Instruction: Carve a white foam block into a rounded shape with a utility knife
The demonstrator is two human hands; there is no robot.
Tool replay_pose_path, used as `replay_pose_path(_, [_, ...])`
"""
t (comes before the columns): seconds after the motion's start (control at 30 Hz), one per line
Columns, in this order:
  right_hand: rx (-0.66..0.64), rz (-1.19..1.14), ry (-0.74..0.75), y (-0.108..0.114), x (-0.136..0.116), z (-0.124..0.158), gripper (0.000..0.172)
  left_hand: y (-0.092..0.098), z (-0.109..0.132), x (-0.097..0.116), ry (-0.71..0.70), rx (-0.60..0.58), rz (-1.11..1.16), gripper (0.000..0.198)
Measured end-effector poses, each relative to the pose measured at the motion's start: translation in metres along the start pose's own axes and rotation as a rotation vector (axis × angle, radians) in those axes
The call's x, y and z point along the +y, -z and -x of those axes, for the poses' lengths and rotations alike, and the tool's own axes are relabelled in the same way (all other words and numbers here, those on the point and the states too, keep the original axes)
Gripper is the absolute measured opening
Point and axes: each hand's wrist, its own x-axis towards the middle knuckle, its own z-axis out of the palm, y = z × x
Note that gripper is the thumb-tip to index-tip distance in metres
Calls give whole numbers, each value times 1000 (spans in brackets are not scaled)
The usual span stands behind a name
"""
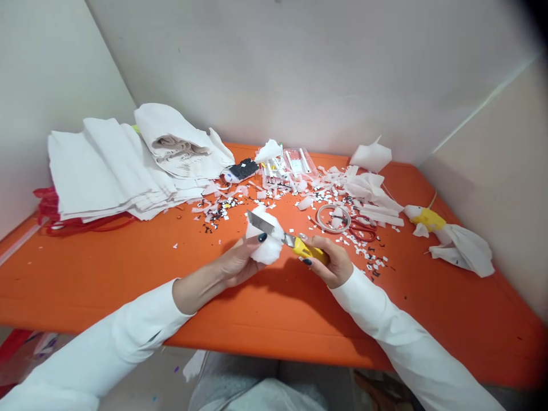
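My left hand (238, 261) grips a small white wad of soft material (266, 245) just above the orange table (107, 274). My right hand (330, 265) holds a yellow-handled utility knife (299, 245), and its metal blade (259, 222) reaches left across the top of the white wad. Both hands sit near the table's middle, close together. Both arms are in white sleeves.
A stack of white fabric sheets (107, 168) lies at back left over red straps (51, 220). White and black scraps (222, 208) litter the back centre, with a clear plastic box (299, 162), a tape ring (333, 218), red scissors (363, 229) and a yellow glue gun (426, 218) at right.
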Motion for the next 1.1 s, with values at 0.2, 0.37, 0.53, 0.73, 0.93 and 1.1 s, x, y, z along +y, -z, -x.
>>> replay_pose_path(0.2, [-13, -85, 8, 4, 0, 2, 26, 8, -4, 5, 11, -163, -66, 52])
replay_pose_path(0.37, [-26, -33, 3, 4, 3, 4, 27, 10, -5, 5, 130, -169, -84, 53])
replay_pose_path(0.53, [-63, -41, 1, 4, 1, 2, 31, 0, -3, 6, 4, -18, -73, 45])
replay_pose_path(0.73, [-73, -67, -27, 5, 1, 3, 27, -1, -3, 7, 25, -95, -162, 56])
replay_pose_path(0.93, [-103, -122, -30, 4, -1, 4, 29, 2, -3, 8, 65, -191, -206, 44])
replay_pose_path(1.1, [-88, -108, 2, 5, -3, 2, 28, 0, -2, 10, 80, -232, -137, 44])
